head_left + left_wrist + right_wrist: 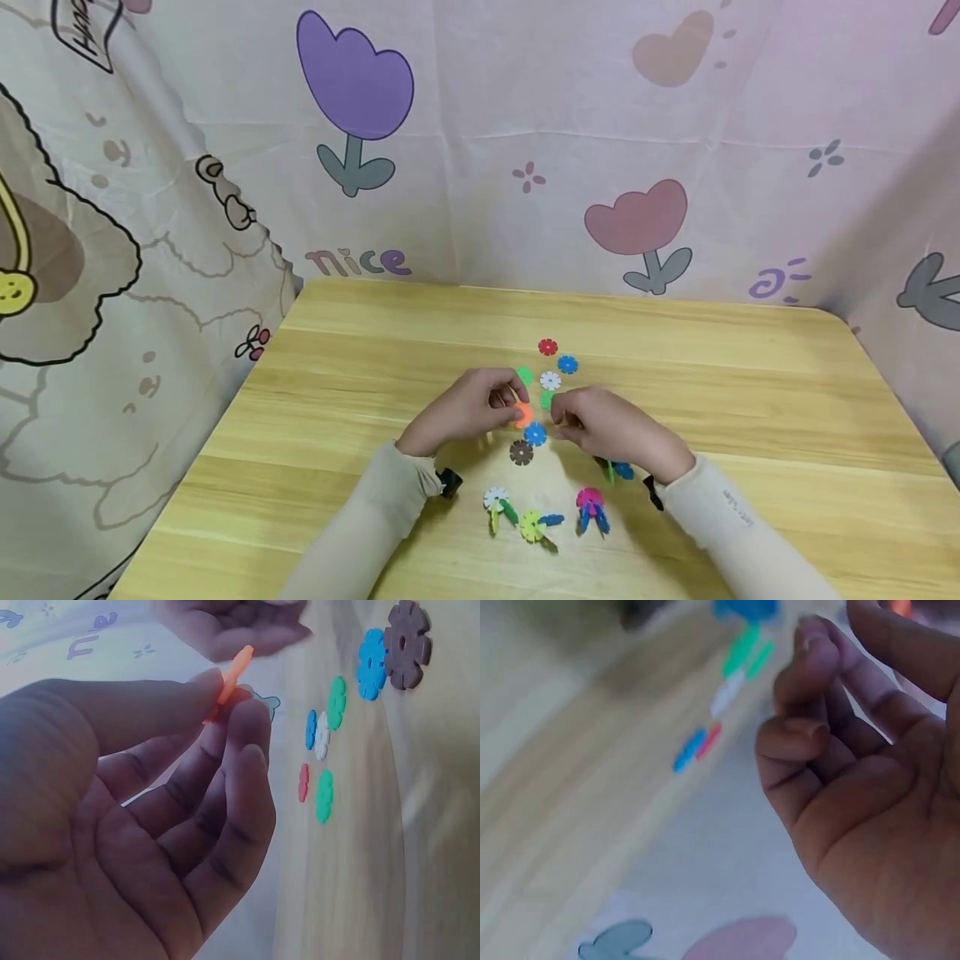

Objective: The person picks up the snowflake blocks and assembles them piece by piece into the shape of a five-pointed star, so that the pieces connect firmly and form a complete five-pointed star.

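Nearest on the desk (750, 375) sit three clusters of joined discs, with gaps between them: the white cluster (496, 500), the yellow cluster (533, 527) and the pink cluster (590, 501). A fourth cluster (622, 471), blue and green, is partly hidden beneath the right wrist. Beyond them a brown disc (521, 453) lies just beside a blue disc (536, 434). The left hand (468, 406) pinches the orange disc (527, 417) between thumb and fingertips, raised above the wood. The right hand (600, 421) faces it across a narrow lane, fingers loosely bent, holding nothing that shows; its fingertips are beside a green disc (547, 400), touching or not I cannot tell. Past the hands lie a second green disc (525, 375), a white disc (551, 381), another blue disc (567, 364) and, farthest, a red disc (548, 347). A strip of wood separates these from the back edge (525, 296), where the cloth (480, 83) hangs. The left edge (228, 417) and right edge (892, 400) stand well apart from the hands, leaving broad room sideways.
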Demonstrator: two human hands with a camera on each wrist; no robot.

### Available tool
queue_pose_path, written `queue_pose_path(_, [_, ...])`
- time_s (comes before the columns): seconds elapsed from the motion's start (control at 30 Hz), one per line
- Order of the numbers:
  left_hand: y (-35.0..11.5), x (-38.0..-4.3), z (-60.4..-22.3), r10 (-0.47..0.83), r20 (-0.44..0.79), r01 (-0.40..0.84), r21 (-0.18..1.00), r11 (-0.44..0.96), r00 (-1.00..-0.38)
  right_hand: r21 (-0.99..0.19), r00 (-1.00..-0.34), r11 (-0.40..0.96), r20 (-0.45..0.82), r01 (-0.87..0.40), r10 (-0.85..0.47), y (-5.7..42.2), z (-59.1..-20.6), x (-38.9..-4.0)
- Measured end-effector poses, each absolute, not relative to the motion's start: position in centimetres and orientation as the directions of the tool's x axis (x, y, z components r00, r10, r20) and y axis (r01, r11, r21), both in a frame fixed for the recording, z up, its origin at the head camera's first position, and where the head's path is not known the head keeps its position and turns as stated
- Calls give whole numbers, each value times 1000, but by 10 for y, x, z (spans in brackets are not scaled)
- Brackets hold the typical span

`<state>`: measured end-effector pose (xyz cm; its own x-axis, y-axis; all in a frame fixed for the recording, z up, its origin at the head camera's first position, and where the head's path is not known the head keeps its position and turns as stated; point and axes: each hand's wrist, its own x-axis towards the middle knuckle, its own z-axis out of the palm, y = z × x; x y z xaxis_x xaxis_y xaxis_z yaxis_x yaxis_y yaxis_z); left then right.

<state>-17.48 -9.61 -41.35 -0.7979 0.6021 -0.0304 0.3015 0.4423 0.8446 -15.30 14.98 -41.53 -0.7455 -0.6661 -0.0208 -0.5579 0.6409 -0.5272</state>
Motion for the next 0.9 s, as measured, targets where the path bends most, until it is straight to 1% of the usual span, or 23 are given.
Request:
queue_pose_path(0.17, [-98,-174,-411,603,-22,305,848,435,-797,-432,-724,669,-52,-605,-688,132,-424,-156])
queue_pose_path(0.3, [-97,-174,-411,604,-25,305,846,437,-796,-361,-731,697,-59,-619,-680,123,-425,-158])
queue_pose_path(0.43, [-97,-174,-410,605,-29,306,843,443,-796,-343,-740,714,-77,-610,-668,118,-427,-160])
queue_pose_path(0.67, [-97,-175,-411,603,-19,310,844,437,-798,-411,-747,711,-98,-571,-657,117,-430,-162])
queue_pose_path(0.8, [-97,-175,-411,605,-22,298,856,423,-796,-491,-749,687,-99,-535,-655,121,-427,-158])
queue_pose_path(0.9, [-98,-173,-410,607,-26,276,875,399,-794,-564,-746,644,-73,-517,-662,128,-418,-153])
